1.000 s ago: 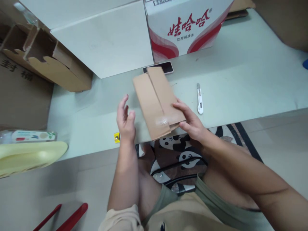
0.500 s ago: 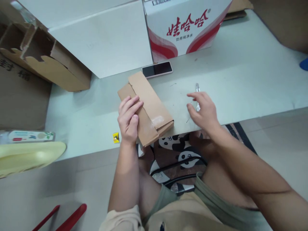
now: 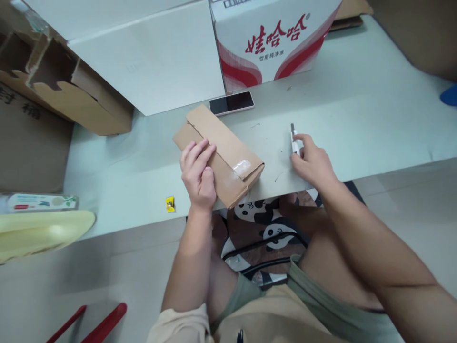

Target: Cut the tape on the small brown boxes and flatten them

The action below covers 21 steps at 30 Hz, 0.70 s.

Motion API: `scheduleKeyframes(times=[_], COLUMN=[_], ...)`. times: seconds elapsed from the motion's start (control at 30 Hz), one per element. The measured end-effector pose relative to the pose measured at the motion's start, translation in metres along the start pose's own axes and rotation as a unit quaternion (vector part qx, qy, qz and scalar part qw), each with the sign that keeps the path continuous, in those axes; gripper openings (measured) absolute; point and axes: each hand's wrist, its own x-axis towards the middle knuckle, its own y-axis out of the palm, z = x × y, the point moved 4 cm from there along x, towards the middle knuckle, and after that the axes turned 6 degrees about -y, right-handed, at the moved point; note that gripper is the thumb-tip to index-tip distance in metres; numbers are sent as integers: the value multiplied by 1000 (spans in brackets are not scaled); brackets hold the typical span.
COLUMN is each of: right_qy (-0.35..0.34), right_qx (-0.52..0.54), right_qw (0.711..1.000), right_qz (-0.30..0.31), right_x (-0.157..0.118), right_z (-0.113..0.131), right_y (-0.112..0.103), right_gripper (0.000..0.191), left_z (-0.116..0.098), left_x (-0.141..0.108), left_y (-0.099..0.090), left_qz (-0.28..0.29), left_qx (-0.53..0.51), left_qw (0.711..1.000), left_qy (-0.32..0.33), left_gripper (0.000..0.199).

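Observation:
A small brown cardboard box (image 3: 228, 138) lies slantwise near the table's front edge, with clear tape (image 3: 242, 167) over the flap seam at its near right end. My left hand (image 3: 198, 174) grips its left side, fingers spread over the top and thumb near the edge. To the right, my right hand (image 3: 312, 159) pinches a white utility knife (image 3: 294, 142) between thumb and fingers. The knife's metal tip points away from me; the rest of its handle is hidden in the hand.
A phone (image 3: 232, 103) lies beyond the box, before a large white box (image 3: 150, 66) and a red-and-white carton (image 3: 271, 47). A yellow wrapped piece (image 3: 170, 204) sits left of my left hand. Cardboard holders (image 3: 82, 102) and a pale yellow dish (image 3: 50, 231) are at the left.
My right hand has closed on the utility knife, which lay on the table before. My left hand and the cardboard box have shifted slightly, the box's near end moving right and away from me.

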Motion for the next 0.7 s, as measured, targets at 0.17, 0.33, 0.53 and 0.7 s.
scheduleKeyframes(times=[0.17,0.33,0.53,0.7], right_qy=[-133,-220,-260,-364], right_qx=[322,462,411,370], right_qw=[937,857,859,841], right_qz=[-41,-64,-163,-150], right_x=[-15,-30,-37,-70], right_z=[19,27,32,54], right_y=[-1,-8,-12,-21], right_gripper=[38,46,27,21], left_z=[1,3,-2,-6], left_x=[-2,-3,-5,-7], left_y=[2,4,6,8], left_qz=[15,17,9,-5], left_qx=[15,14,26,25], left_qw=[1000,1000,1000,1000], left_qy=[11,-2,-5,13], left_gripper=[55,59,59,55])
